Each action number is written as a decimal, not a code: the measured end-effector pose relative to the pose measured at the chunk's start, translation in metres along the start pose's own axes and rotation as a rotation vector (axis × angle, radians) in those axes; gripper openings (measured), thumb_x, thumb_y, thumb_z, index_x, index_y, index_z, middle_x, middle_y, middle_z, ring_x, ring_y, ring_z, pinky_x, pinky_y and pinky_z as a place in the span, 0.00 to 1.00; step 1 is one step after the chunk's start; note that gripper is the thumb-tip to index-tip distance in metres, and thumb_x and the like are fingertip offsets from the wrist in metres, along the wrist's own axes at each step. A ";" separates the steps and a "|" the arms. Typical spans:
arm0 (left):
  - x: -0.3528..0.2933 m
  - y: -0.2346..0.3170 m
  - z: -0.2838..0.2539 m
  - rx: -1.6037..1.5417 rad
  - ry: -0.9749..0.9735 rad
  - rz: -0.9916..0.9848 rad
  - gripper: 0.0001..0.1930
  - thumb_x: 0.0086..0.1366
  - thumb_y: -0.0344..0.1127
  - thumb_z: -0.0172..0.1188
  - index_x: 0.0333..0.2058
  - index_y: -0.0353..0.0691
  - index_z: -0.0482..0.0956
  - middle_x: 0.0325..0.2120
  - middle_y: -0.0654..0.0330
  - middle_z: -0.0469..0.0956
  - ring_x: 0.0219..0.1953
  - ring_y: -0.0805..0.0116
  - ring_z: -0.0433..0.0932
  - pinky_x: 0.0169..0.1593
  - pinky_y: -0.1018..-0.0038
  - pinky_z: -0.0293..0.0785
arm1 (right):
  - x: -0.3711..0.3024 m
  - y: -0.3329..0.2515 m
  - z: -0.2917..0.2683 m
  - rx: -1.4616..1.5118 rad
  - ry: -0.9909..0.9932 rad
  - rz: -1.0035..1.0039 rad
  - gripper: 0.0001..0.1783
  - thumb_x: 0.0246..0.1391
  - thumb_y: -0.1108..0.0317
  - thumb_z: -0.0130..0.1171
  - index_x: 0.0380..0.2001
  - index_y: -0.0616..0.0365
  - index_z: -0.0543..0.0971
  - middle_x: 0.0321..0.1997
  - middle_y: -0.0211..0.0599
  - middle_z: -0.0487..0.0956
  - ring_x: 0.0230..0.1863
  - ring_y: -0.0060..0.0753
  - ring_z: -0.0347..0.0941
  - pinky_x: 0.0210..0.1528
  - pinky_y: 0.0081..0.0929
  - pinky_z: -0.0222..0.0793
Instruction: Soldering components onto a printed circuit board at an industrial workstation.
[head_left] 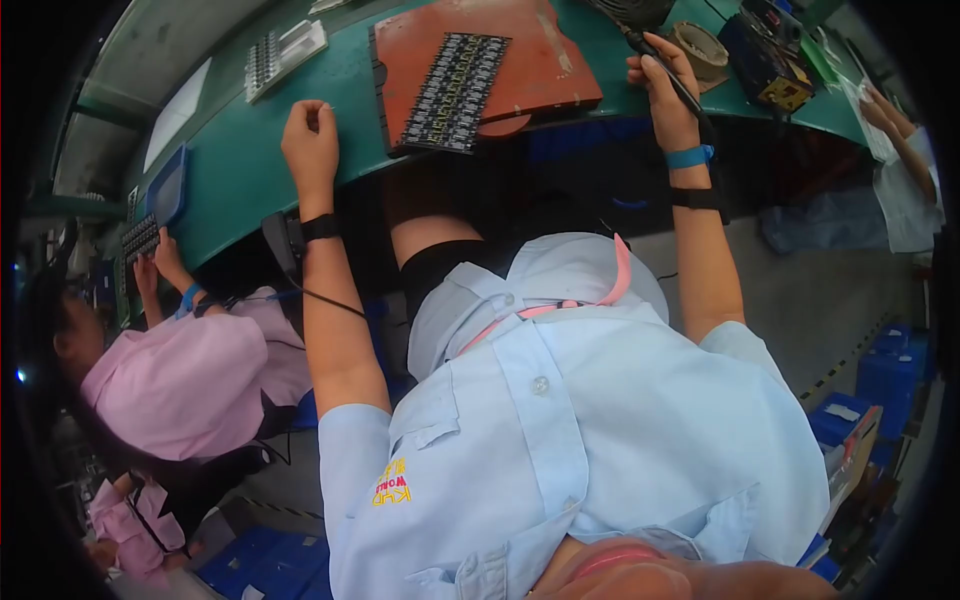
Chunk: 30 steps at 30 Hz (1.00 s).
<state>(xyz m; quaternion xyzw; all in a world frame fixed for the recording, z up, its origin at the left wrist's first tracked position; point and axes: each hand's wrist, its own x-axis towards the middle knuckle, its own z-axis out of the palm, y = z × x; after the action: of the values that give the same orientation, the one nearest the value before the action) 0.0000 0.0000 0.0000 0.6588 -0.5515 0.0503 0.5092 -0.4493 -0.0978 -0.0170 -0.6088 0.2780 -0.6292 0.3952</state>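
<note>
My left hand (311, 135) at half past ten, loose fist by green bench (346, 75); can't tell if it holds anything. My right hand (668, 95) at 1, fingers wrapped round black pen-shaped tool (683, 92). Circuit panel (457, 92) at 12, on red-brown board (550, 65).

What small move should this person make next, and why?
Perhaps bring the left hand over to steady the black circuit board. The circuit board lies on the reddish slab with neither hand touching it. The left hand is loosely curled, left of the slab, nothing visible in it, while the right hand holds a pen-like tool.
</note>
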 end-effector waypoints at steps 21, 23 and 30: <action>-0.016 -0.002 0.009 -0.014 0.263 0.077 0.03 0.54 0.32 0.57 0.24 0.41 0.74 0.23 0.55 0.76 0.32 0.50 0.75 0.37 0.55 0.66 | 0.014 0.007 -0.016 -0.198 0.044 0.079 0.24 0.66 0.62 0.55 0.62 0.59 0.70 0.54 0.42 0.76 0.53 0.33 0.73 0.56 0.28 0.70; -0.014 0.003 0.018 -0.022 0.245 0.086 0.03 0.53 0.31 0.56 0.23 0.41 0.74 0.23 0.54 0.76 0.31 0.49 0.75 0.36 0.54 0.66 | 0.018 0.009 -0.026 -0.198 0.059 0.104 0.23 0.66 0.63 0.53 0.61 0.59 0.71 0.55 0.42 0.75 0.53 0.32 0.73 0.55 0.28 0.71; -0.015 -0.019 -0.008 -0.005 0.169 0.068 0.05 0.60 0.32 0.59 0.31 0.38 0.79 0.26 0.51 0.78 0.29 0.54 0.78 0.35 0.65 0.74 | 0.005 -0.014 0.036 -0.210 0.066 0.104 0.16 0.63 0.70 0.54 0.53 0.63 0.76 0.49 0.35 0.77 0.39 0.19 0.73 0.44 0.18 0.70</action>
<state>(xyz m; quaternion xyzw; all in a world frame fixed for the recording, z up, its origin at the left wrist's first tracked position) 0.0135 0.0136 -0.0174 0.6318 -0.5287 0.1217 0.5536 -0.4160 -0.0896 0.0011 -0.6106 0.3865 -0.5949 0.3520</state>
